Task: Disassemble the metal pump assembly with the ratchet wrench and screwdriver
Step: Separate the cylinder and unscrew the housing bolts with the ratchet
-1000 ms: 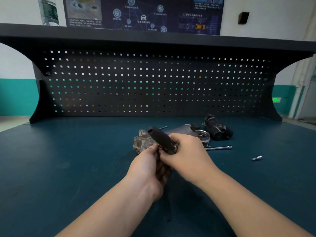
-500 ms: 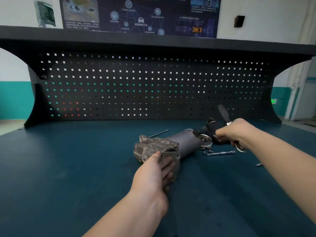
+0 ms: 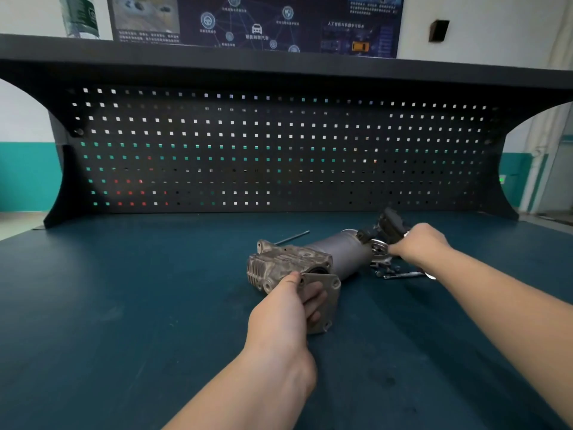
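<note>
At frame centre the metal pump assembly (image 3: 310, 259) lies on the dark teal bench top (image 3: 124, 305). The left hand (image 3: 283, 315) grips its flat square cover plate (image 3: 324, 294) at the near end. Right of centre, the right hand (image 3: 418, 243) is curled around a dark-handled tool, mostly hidden. A slim extension bar (image 3: 403, 275) lies beneath that hand. The black pegboard (image 3: 279, 150) fills the upper frame.

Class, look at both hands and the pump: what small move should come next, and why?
Probably lift the square cover plate clear: the left hand already grips it, tilted off the pump body, while the right hand is busy at the far end.
</note>
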Demonstrator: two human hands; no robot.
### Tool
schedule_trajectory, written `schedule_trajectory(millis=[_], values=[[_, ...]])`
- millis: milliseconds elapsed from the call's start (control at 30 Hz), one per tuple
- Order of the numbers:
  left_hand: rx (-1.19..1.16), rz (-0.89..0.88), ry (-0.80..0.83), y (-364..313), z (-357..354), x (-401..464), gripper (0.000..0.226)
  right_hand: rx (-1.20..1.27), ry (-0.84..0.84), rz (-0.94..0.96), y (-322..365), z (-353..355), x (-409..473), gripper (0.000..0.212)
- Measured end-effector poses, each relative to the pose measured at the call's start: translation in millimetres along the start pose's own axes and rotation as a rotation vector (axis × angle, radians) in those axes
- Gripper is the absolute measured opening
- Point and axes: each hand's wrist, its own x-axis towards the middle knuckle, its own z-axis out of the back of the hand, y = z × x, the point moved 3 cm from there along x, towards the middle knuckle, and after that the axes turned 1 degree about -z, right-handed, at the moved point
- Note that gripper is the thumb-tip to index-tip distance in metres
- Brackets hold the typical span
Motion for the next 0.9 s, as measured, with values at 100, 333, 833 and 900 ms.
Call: schedule_trajectory(millis=[100,333,833,900], values=[[0.012,0.017,0.017,1.4,1.3,3.0,0.028,0.296,0.062,0.176,13.0,8.7,-29.2,0.029],[0.014,0.098,0.054,0.6,0.9,-1.3,0.032,0.162,0.345,0.645,38.6,0.4,-99.4,0.028],[0.166,-0.406,-0.177,-35.9,15.1,5.0,0.039,0.211,0.566,0.875,30.4,-3.1,-96.9,0.018],[0.228,-0.642,-0.265,-48.6,22.0,5.8,0.036,0.316,0.617,0.822,25.9,5.9,-92.2,0.017]])
